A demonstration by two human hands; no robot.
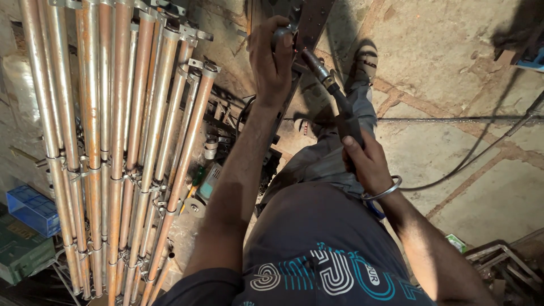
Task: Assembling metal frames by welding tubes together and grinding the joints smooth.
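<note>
My left hand [273, 59] reaches forward and is closed around a small dark metal part held against a dark steel bar [310, 22] at the top of the view. My right hand [365, 161] grips the handle of a welding torch [328, 85]. The torch slants up and to the left, and its nozzle tip sits right beside my left hand's fingers. A metal bangle [385, 191] circles my right wrist. My sandalled foot [362, 61] rests on the floor just right of the torch.
A rack of rusty metal pipes [113, 141] fills the left side. An angle grinder [204, 190] lies on the floor beside it. A blue crate [31, 209] and a green box [20, 249] stand at the far left. A cable [481, 153] runs across the stone floor on the right.
</note>
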